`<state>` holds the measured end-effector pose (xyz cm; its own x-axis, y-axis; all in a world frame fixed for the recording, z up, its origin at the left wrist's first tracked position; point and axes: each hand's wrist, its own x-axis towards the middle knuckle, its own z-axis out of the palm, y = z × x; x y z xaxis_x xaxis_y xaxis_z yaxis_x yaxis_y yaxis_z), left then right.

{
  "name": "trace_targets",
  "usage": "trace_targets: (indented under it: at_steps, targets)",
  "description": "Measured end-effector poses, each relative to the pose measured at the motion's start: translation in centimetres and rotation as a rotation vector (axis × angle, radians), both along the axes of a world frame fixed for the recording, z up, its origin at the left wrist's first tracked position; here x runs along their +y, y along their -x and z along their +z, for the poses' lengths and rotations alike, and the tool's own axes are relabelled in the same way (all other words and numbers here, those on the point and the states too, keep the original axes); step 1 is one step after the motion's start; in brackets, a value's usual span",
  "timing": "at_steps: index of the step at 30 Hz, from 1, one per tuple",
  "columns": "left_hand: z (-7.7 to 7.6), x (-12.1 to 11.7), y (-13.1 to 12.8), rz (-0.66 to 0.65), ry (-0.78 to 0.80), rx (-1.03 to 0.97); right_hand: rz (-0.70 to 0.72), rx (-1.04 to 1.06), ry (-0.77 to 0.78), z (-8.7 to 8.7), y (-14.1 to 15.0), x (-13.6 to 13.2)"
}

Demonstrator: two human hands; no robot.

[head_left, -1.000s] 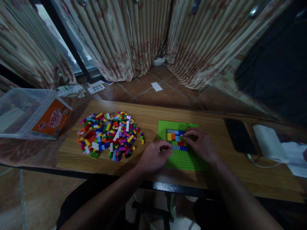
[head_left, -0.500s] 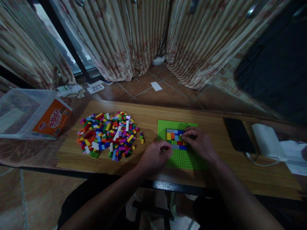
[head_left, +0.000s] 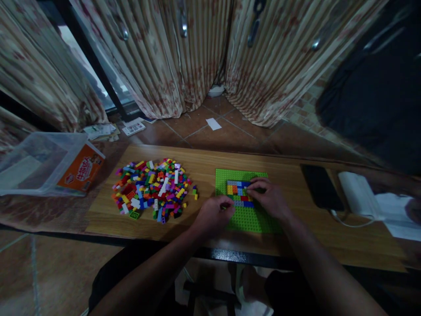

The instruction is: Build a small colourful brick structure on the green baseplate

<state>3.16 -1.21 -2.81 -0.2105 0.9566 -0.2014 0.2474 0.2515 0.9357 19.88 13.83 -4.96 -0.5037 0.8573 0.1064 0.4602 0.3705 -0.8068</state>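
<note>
A green studded baseplate (head_left: 246,223) lies on the wooden table, bearing a square patch of coloured toy bricks (head_left: 240,191) in blue, grey, yellow, orange and red. My right hand (head_left: 268,196) rests over the patch's right side, its thumb and fingertips pinched together at the bricks. What lies between those fingertips is too small to make out. At the lower left of the patch, my left hand (head_left: 217,212) hovers by the plate's left edge with fingers curled and closed; anything in them is hidden. Left of my hands spreads a large pile of loose toy bricks (head_left: 154,188).
A clear plastic bin (head_left: 42,164) with an orange label stands beyond the table's left end. To the right, a black phone (head_left: 321,188) lies with a cable, beside a white power bank (head_left: 358,195) and paper (head_left: 401,215). Curtains (head_left: 158,61) hang behind the table.
The whole view has shifted slightly, with the table appearing a little lower. Both hands keep nearly the same places at the brick patch, and no brick visibly moves.
</note>
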Motion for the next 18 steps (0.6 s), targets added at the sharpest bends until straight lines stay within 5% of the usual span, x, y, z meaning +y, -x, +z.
trace_targets:
  at_steps: [18]
  targets:
    - [0.44,-0.38,-0.07,-0.065,-0.003,0.063,-0.04,-0.07,-0.039,-0.32,0.71,0.26]
